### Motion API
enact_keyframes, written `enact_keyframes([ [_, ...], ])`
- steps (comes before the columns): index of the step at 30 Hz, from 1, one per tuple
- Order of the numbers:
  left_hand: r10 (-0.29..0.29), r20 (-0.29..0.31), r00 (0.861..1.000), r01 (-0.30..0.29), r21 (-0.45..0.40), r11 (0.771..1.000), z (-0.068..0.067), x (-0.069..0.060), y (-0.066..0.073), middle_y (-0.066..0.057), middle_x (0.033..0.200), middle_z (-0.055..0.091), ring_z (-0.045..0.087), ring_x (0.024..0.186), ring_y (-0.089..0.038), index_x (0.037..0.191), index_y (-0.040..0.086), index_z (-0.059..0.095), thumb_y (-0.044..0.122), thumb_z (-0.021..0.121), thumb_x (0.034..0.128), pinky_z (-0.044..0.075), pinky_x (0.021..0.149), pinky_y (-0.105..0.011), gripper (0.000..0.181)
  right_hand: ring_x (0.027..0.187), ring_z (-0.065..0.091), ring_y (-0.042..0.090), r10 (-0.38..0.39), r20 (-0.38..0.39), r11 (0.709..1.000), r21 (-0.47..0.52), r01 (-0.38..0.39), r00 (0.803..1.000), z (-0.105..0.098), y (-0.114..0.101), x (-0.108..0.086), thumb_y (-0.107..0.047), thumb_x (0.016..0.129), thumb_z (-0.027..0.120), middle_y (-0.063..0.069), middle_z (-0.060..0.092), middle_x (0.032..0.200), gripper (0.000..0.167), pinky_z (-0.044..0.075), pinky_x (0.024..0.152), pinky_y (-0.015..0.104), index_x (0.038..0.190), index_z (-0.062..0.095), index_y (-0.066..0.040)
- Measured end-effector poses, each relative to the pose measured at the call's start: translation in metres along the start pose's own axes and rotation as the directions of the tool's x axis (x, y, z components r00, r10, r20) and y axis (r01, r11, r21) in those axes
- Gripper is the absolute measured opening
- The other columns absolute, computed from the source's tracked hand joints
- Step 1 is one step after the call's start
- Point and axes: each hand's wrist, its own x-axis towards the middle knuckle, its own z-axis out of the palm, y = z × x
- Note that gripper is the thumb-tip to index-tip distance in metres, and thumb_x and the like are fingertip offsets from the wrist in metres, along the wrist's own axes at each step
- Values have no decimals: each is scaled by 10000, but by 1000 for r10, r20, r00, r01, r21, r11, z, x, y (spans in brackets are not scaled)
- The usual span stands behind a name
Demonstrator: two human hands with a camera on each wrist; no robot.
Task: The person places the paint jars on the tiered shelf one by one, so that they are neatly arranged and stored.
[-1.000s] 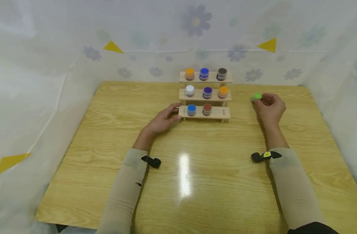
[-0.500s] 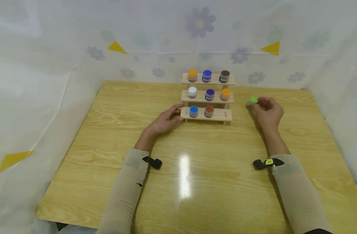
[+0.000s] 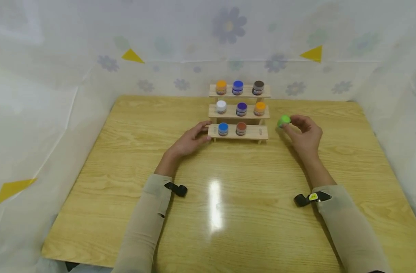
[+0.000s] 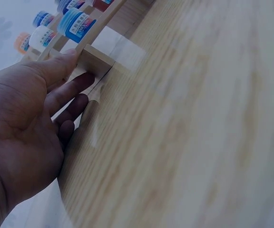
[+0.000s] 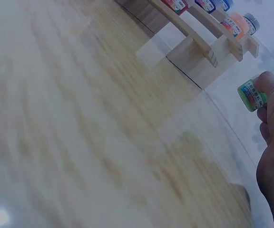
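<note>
A three-tier wooden stand (image 3: 250, 132) bears several small paint jars. On its lowest step are a blue-lidded jar (image 3: 223, 129) and a brown-lidded jar (image 3: 241, 128), with bare wood at the right end. My left hand (image 3: 189, 141) holds the left end of that step, thumb at the front and forefinger behind; in the left wrist view the thumb (image 4: 61, 66) lies against the wood. To the right of the stand, my right hand (image 3: 305, 137) pinches a green-lidded paint jar (image 3: 283, 121) between thumb and fingers. Its label shows in the right wrist view, where the jar (image 5: 251, 95) is tilted.
White, purple and orange-lidded jars, including a purple-lidded jar (image 3: 241, 109), stand on the middle step. Orange, blue and dark-lidded jars, including a dark-lidded jar (image 3: 258, 87), stand on the top one. A wooden table (image 3: 249, 212) lies beneath, with a flowered sheet (image 3: 180, 34) behind it.
My right hand has carried the green-lidded jar leftward and slightly nearer me, closer to the stand. My left hand stays at the stand's left end.
</note>
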Motion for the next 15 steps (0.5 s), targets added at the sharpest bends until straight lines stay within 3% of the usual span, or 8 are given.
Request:
enact_keyframes([
  [9, -10, 0, 1000, 10, -5, 1000, 1, -1, 1, -105, 1546, 548, 505, 1433, -268, 1657, 211, 340, 278, 589, 1108, 321, 1232, -478, 607, 1024, 687, 169, -87, 71, 995, 61, 83, 994, 10, -40, -13, 91, 864, 813, 156, 745, 1098, 302, 542, 960, 259, 1137, 708, 166],
  [15, -15, 3, 1000, 15, -17, 1000, 1, -1, 1, -105, 1550, 542, 515, 1422, -258, 1656, 225, 342, 266, 589, 1108, 335, 1224, -466, 603, 1046, 701, 165, -156, 98, 985, 95, 146, 983, 14, -32, -13, 151, 852, 797, 163, 746, 1099, 283, 544, 979, 265, 1125, 726, 140],
])
